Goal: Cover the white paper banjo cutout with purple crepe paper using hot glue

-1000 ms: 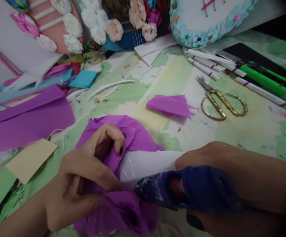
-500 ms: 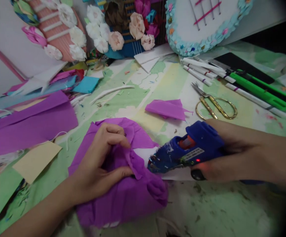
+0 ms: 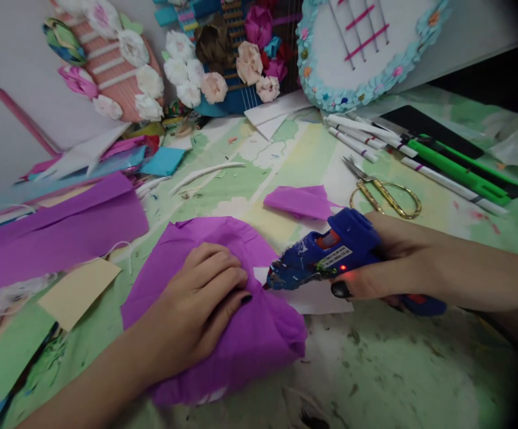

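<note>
Pressing down on a bunched purple paper (image 3: 250,339), the left hand (image 3: 200,307) lies palm-down, its fingers flat and slightly spread over the top. The right hand (image 3: 377,271) is wrapped around a blue glue gun (image 3: 325,256) held nearly level. Its tip is just beside the left fingertips at the paper's edge, above a white sheet (image 3: 317,301). Behind the gun lie a purple scrap (image 3: 299,201) and gold scissors (image 3: 388,193). A tan card (image 3: 78,289) sits to the left.

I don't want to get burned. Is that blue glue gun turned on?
On. A small red light glows on the side of the glue gun, which the right hand holds.
</note>
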`<act>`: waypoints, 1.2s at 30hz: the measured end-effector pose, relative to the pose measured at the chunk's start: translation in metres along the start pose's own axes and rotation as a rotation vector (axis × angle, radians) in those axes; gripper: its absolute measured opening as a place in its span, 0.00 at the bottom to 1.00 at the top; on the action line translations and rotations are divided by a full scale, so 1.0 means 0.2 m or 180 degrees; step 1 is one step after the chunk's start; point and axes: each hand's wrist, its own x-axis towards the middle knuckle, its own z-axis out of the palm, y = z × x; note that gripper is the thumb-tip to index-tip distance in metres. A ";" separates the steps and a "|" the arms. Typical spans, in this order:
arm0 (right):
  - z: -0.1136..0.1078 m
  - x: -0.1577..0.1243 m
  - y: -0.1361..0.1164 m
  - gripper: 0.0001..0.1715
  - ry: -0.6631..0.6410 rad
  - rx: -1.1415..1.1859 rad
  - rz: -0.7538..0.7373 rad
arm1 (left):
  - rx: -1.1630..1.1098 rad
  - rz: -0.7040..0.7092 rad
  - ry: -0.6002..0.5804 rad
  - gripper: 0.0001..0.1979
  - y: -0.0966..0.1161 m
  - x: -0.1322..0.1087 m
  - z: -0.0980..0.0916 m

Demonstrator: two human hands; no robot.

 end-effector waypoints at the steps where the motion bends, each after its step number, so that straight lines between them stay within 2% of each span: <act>1: 0.00 0.00 0.00 0.07 -0.0024 -0.0010 0.0077 | -0.0018 -0.0042 -0.0097 0.10 0.00 0.00 -0.01; 3: -0.01 0.01 0.00 0.08 -0.0121 0.0003 0.0273 | -0.0024 -0.0100 -0.0171 0.10 0.00 0.00 -0.02; 9: -0.02 0.01 -0.01 0.08 -0.0017 0.0102 0.0258 | -0.0100 -0.0191 -0.0135 0.07 -0.02 -0.01 -0.03; 15: 0.01 0.02 -0.02 0.06 -0.0002 0.0087 -0.0052 | -0.0718 -0.0326 -0.0226 0.05 -0.07 0.00 -0.08; 19: 0.03 0.03 -0.02 0.08 0.0002 -0.0011 -0.0140 | -0.0796 -0.0431 -0.0330 0.03 -0.10 0.04 -0.11; 21: 0.03 0.04 0.00 0.08 0.0092 0.0025 -0.0215 | -0.0613 -0.0553 -0.0200 0.12 -0.13 0.06 -0.11; 24: 0.04 0.06 0.02 0.05 0.0201 0.0060 -0.0248 | -0.0068 -0.0921 0.0115 0.33 -0.17 0.09 -0.09; 26: 0.04 0.06 0.03 0.04 0.0269 0.0077 -0.0224 | 0.0162 -0.1179 0.0146 0.41 -0.20 0.10 -0.08; 28: 0.05 0.06 0.03 0.04 0.0403 0.0125 -0.0245 | 0.0151 -0.1264 0.0040 0.39 -0.22 0.10 -0.08; 31: 0.06 0.06 0.04 0.04 0.0583 0.0183 -0.0347 | -0.0062 -0.1226 -0.0115 0.30 -0.24 0.11 -0.10; 36: 0.09 0.06 0.05 0.09 0.0657 0.0279 -0.0426 | -0.0517 -0.1572 -0.0264 0.24 -0.33 0.10 -0.13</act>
